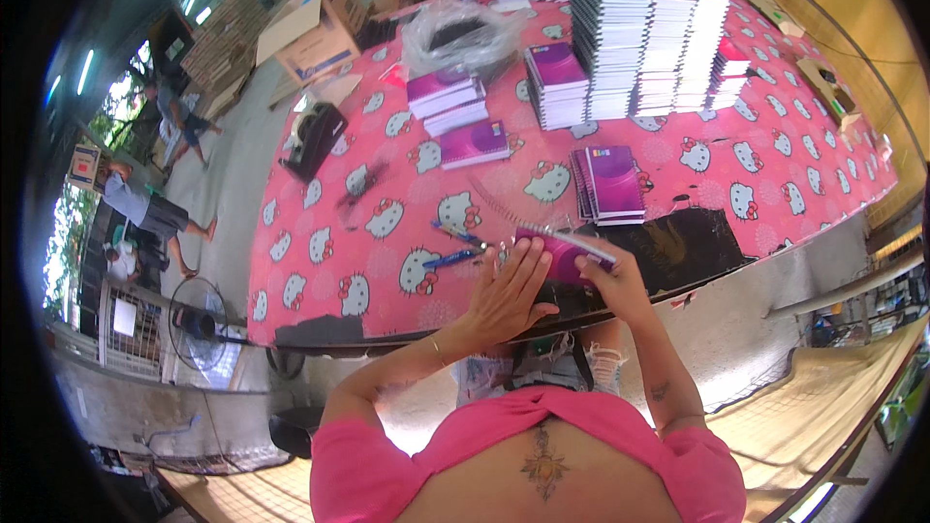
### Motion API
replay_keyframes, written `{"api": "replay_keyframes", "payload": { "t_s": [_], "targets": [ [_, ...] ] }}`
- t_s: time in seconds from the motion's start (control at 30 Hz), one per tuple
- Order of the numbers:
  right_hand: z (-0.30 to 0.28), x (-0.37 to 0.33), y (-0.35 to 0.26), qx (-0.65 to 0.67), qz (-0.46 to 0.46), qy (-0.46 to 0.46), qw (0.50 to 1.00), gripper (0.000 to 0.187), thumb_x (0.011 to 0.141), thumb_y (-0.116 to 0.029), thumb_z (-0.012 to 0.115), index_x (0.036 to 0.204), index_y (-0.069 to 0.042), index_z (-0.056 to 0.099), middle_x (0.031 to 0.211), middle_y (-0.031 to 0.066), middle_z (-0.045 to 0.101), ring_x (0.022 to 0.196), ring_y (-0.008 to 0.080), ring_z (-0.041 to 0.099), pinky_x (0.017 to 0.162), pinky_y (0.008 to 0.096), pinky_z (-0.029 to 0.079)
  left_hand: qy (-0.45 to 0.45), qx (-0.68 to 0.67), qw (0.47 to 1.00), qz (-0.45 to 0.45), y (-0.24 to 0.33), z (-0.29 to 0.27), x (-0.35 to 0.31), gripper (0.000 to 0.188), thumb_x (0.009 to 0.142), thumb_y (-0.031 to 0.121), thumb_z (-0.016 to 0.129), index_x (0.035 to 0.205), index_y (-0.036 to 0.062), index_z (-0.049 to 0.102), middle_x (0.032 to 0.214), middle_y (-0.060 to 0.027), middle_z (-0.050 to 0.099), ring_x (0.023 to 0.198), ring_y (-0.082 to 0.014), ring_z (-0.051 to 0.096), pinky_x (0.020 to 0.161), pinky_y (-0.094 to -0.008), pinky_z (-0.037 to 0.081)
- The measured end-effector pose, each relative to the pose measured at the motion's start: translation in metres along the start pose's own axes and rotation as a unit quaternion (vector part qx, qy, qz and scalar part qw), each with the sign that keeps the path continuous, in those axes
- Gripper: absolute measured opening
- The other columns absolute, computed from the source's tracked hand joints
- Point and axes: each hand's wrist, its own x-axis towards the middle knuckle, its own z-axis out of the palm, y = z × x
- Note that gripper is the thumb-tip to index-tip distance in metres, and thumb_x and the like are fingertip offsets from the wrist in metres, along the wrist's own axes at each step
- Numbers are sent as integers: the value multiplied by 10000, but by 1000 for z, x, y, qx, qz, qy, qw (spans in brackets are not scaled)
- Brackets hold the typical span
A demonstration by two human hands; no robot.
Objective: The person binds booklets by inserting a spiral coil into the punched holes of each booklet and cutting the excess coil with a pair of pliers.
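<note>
"What's being handled?"
"A smooth, rectangular purple notebook (562, 260), its long axis running left to right between the palms. A thin wire coil (496, 201) curves away beyond the left hand (509, 286)."
"And the grip?"
"Left lies flat, fingers extended, over the notebook's left end; the right hand (617, 281) clasps its right end, thumb on top."
</note>
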Motion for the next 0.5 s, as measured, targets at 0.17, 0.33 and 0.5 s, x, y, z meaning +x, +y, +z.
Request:
{"api": "replay_keyframes", "payload": {
  "t_s": [0.17,0.33,0.5],
  "targets": [
    [5,-1,-13,5,4,-47,999,336,992,-94,627,1315,-2,636,1057,31,690,959,79,581,867,249,492,65,72,995,18,-10,-33,36,837,962,576,480,1497,-55,356,1570,-276,343,1492,-424,274,1151,-683,141],
    [2,-2,-9,-39,-17,-52,998,346,986,-74,625,1325,-2,626,1080,24,695,964,77,580,876,262,497,-185,75,980,5,12,-38,34,863,959,610,468,1498,-55,355,1588,-266,323,1516,-392,247,1169,-669,120],
    [-1,-2,5,-6,-34,-61,998,346,984,-62,623,1324,1,624,1076,42,712,940,84,591,856,264,506,53,108,986,113,6,11,-5,877,919,631,522,1473,-36,391,1529,-253,398,1469,-406,316,1133,-675,198]
  ]
}}
